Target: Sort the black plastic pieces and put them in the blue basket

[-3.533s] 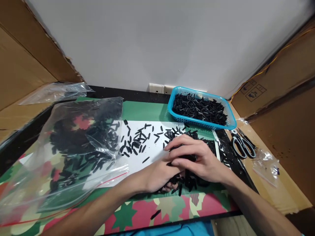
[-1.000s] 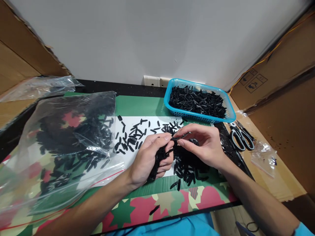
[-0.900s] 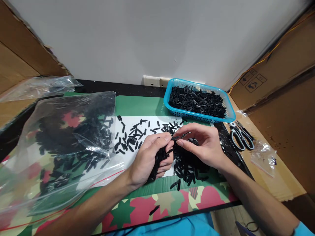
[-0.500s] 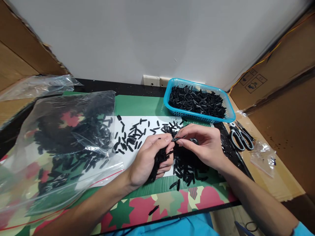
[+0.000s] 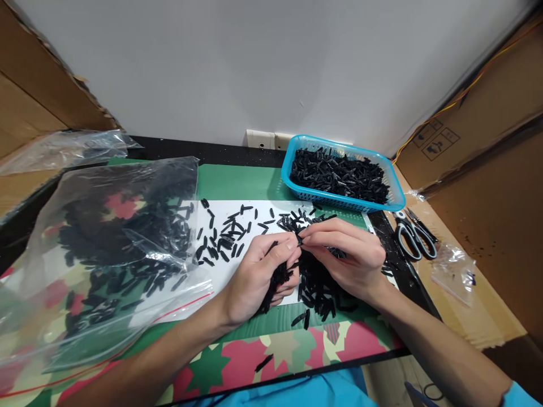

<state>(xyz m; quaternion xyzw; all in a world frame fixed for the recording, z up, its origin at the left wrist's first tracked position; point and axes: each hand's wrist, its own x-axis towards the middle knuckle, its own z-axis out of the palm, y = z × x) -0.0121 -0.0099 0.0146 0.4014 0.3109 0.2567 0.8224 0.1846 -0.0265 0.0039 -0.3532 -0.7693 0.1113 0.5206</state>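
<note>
- Left hand (image 5: 253,278) has its grip closed round a clump of black pieces (image 5: 278,278), probably to keep a stock handy near the thumb.
- Right hand (image 5: 354,257) has its grip pinched on a single black piece (image 5: 299,241) right there.
- Loose pile (image 5: 316,291) lies just below, likely for easy reach; blue basket (image 5: 339,201) holds more, far right.
- White sheet (image 5: 223,278) on a dark surface (image 5: 190,148), pale wall (image 5: 169,73) behind, cardboard (image 5: 487,198) either side.

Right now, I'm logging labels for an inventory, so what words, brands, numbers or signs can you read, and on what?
No text can be read.
Cardboard on the right: two framed signs with marks beside them, too small to read.
Bag and basket: no lettering visible.
</note>
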